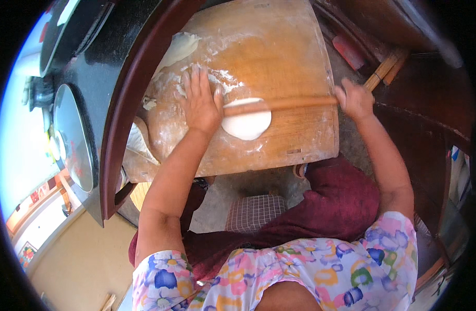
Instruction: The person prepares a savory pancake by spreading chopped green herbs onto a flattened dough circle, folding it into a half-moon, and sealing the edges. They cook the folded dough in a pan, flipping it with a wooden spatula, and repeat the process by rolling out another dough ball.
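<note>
A long wooden rolling pin [296, 103] lies across the upper part of a round, flat piece of white dough [247, 124] on a floured wooden board [292, 132]. My right hand [354, 99] is closed around the pin's right end, just past the board's right edge. My left hand [202, 100] rests palm down, fingers stretched out, at the pin's left end; whether it bears on the pin or on the board beside it is unclear. Loose flour [226, 79] is scattered by the left fingers. The pin and both hands are slightly blurred.
A pale thin sheet [179, 48], perhaps dough, lies at the board's upper left. A cloth [139, 140] is at its left edge. Farther left stands a dark counter with a curved brown rim [123, 89] and a glass lid [72, 138]. A checked stool seat [255, 212] is below the board.
</note>
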Tool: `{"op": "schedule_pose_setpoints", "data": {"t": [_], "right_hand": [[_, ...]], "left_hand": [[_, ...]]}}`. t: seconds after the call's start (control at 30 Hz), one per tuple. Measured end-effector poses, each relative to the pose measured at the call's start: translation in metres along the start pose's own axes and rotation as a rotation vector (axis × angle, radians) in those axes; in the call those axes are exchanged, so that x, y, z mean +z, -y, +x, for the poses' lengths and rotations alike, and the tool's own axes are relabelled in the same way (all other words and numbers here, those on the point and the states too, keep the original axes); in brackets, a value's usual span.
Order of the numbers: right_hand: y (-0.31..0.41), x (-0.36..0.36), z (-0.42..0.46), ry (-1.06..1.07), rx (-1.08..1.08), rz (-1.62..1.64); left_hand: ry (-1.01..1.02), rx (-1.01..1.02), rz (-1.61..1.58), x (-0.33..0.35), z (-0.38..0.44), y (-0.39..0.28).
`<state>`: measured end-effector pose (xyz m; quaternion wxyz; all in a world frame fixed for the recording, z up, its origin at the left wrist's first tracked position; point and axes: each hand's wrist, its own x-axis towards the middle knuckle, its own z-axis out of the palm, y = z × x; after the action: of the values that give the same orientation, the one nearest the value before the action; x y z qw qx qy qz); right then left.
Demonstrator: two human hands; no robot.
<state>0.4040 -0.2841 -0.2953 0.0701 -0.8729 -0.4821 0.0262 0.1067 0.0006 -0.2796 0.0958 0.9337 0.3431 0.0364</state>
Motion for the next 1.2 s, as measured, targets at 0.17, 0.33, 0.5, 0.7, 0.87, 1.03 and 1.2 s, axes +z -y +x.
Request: {"op": "schedule_pose_setpoints", "data": {"t": [0.17, 0.33, 0.5, 0.7, 0.87, 1.03, 1.2], "right_hand": [[0.012, -0.004, -0.014, -0.032, -0.175, 0.107], [0.027, -0.014, -0.077, 0.064, -0.178, 0.222], [0.035, -0.02, -0.079, 0.155, 0.048, 0.339], [0.036, -0.022, -0.08, 0.161, 0.225, 0.348], [0.032, -0.015, -0.09, 0.148, 0.242, 0.403], [0.035, -0.016, -0.092, 0.131, 0.259, 0.372], [0.037, -0.017, -0.085, 0.105, 0.189, 0.348]], "left_hand": [[0.078, -0.022, -0.05, -0.001, -0.034, 0.004], [-0.12, 0.056, -0.365, -0.003, -0.091, 0.009], [-0.166, 0.104, -0.352, 0.01, -0.088, -0.006], [0.047, 0.119, -0.336, 0.01, -0.037, -0.024], [0.162, -0.393, -0.833, 0.02, -0.036, -0.005], [0.077, -0.85, -1.403, 0.005, -0.02, 0.04], [0.408, -0.524, -1.139, 0.003, 0.004, 0.023]]}}
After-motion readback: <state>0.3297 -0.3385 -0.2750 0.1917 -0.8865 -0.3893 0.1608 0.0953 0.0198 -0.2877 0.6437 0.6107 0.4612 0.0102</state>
